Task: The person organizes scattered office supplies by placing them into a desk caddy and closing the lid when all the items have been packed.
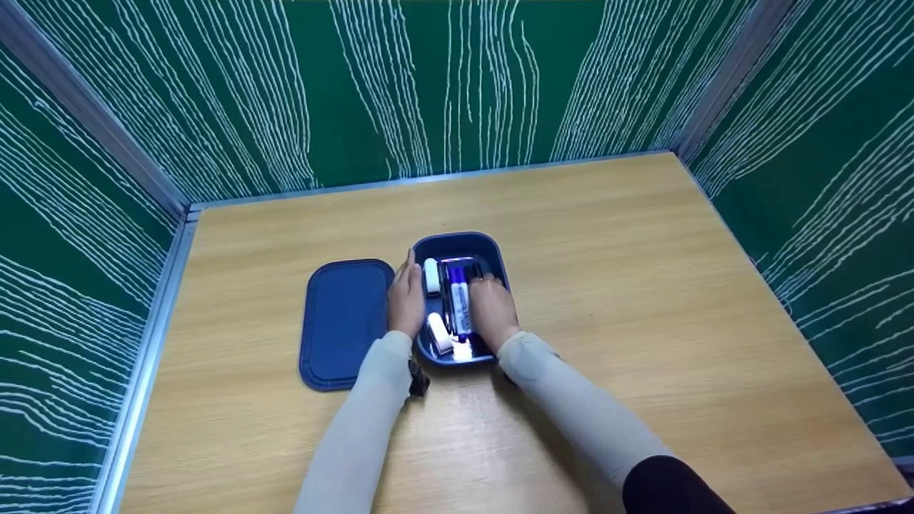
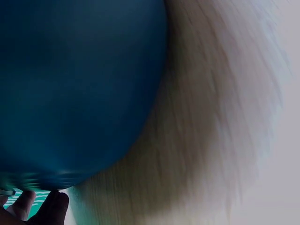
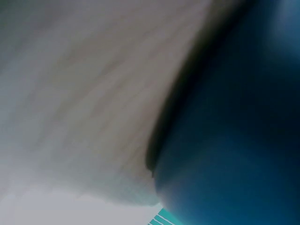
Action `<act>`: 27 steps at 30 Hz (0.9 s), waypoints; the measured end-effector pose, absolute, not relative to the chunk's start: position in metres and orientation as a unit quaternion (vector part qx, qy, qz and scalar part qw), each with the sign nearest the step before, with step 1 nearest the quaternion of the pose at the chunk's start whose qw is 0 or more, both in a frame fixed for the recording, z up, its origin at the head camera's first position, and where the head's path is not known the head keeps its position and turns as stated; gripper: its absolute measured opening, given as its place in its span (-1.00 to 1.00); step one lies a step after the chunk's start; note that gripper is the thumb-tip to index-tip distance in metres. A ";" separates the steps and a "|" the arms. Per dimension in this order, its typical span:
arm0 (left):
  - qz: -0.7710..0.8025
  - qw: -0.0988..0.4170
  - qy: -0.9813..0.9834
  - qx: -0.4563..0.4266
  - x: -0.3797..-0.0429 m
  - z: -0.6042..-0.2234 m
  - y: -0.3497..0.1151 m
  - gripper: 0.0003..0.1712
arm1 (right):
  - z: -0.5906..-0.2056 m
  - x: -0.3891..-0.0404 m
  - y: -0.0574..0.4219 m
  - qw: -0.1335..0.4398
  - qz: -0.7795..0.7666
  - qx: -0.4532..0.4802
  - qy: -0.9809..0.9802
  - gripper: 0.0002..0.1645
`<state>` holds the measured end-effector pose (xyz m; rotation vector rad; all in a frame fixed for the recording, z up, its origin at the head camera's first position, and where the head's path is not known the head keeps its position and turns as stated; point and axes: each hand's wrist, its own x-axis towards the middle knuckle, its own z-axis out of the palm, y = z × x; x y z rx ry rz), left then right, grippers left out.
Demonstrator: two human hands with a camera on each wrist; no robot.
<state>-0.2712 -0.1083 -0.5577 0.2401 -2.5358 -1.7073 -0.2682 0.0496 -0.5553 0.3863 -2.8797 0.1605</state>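
Observation:
A dark blue box (image 1: 496, 253) stands uncovered, holding a blue-and-white marker (image 1: 459, 307), a slim dark pen (image 1: 446, 303), an upper white eraser (image 1: 431, 277) and a lower white eraser (image 1: 439, 333) with a dark sleeve. My left hand (image 1: 405, 296) rests along the box's left wall, fingers fairly straight; some fingertips (image 2: 56, 206) show beside the wall in the left wrist view. Inside the right part of the box, my right hand (image 1: 493, 307) has curled fingers at a dark marker-like thing (image 1: 473, 271), mostly hidden beneath it.
The box's flat blue lid (image 1: 343, 325) lies on the wooden table (image 1: 607, 285) left of my left hand. Green panels (image 1: 500, 86) with white wavy lines and metal edges enclose the back and sides. The box wall (image 3: 225, 154) fills much of the right wrist view.

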 end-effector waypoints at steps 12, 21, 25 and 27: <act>-0.556 0.038 -0.827 0.072 -0.273 -0.555 -0.107 -0.40 | -0.553 -0.268 0.051 0.140 0.051 0.137 -0.979 -0.89; -0.557 0.035 -0.826 0.077 -0.270 -0.554 -0.107 -0.43 | -0.541 -0.268 0.056 0.137 0.072 0.156 -0.975 -0.91; -0.563 0.037 -0.822 0.075 -0.270 -0.553 -0.108 -0.42 | -0.530 -0.275 0.066 0.134 0.130 0.171 -0.967 -0.90; -0.566 0.037 -0.820 0.076 -0.270 -0.553 -0.107 -0.41 | -0.524 -0.280 0.073 0.124 0.182 0.168 -0.961 -0.90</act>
